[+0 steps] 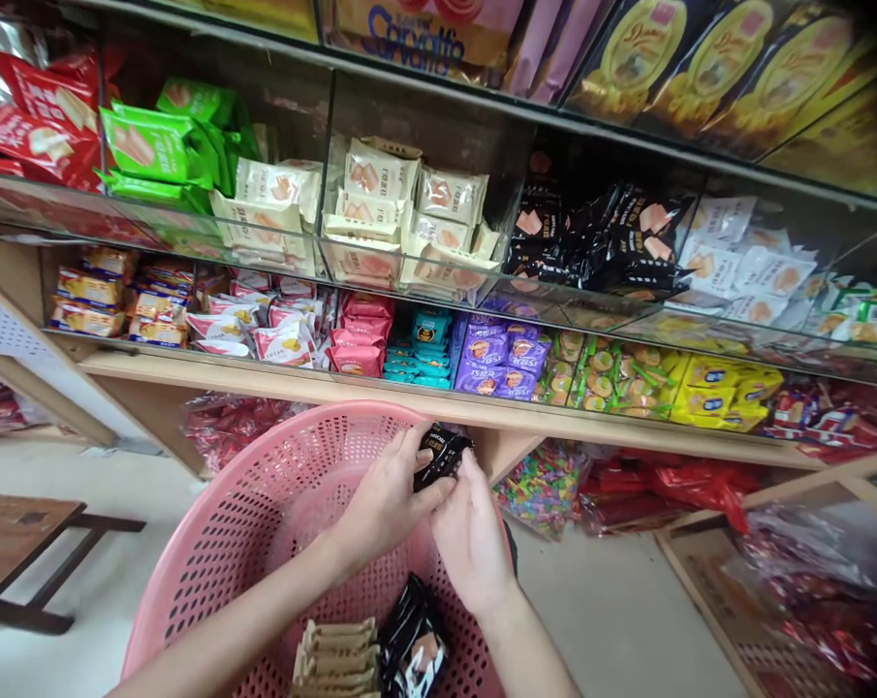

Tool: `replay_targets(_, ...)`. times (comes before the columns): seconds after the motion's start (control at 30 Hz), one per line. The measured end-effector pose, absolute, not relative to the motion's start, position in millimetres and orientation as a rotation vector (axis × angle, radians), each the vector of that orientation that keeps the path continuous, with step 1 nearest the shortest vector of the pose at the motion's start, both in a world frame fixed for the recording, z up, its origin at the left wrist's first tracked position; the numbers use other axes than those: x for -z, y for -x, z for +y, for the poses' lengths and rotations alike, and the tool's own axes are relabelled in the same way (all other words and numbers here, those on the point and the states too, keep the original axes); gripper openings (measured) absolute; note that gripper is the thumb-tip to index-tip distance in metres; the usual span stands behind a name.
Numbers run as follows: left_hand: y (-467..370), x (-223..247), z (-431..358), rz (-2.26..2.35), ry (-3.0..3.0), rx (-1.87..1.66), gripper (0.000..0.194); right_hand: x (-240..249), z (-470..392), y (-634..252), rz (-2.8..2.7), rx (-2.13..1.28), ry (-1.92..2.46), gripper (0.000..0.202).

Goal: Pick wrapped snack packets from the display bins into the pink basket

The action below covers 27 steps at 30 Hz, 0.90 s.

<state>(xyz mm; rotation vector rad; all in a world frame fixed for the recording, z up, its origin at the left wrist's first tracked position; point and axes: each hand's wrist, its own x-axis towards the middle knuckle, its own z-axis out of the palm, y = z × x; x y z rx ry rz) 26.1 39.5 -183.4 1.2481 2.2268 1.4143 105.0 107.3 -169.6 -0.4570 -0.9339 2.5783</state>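
Over the far rim of a pink perforated plastic basket (183,553), both hands hold black wrapped snack packets (445,454); how many are in the grip cannot be made out. My left hand (387,485) has its fingers and thumb closed round their near left side. At the right end, my right hand (473,538) presses against them with its fingertips, its fingers held together. Inside the basket, below the hands, lie a row of cream-coloured packets (336,659) and a stack of black packets (415,640).
Ahead, a glass-fronted shelf (423,276) holds cream packets (384,179), black packets (642,228), green packets (154,145) and purple packets (500,354). Bagged sweets (544,480) sit underneath. A wooden stool (27,543) stands left, and an open carton (743,601) with wrapped goods is at right.
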Motion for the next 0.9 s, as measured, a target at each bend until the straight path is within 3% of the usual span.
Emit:
replay_targets(0.27,-65.1,203.5,8.4,2.224,-1.245,-1.161,0.074,198.8,120.4,-137.7,-0.968,-2.458,0.666,0.043)
replay_targets(0.57,-124.4,237.0,-8.0,2.327,-1.251,-0.296,0.077,221.1,148.8,-162.3,-0.946,-2.197,0.792,0.051)
replay_targets(0.8,-131.3,262.1,-1.8,2.438,-1.366,-0.138,0.085,222.1,147.7,-165.2,-0.958,-2.181,0.758,0.049)
replay_targets(0.9,-134.8,270.2,-3.1,2.478,-1.415,-0.112,0.075,224.5,148.4,-166.5,-0.956,-2.19,0.75,0.046)
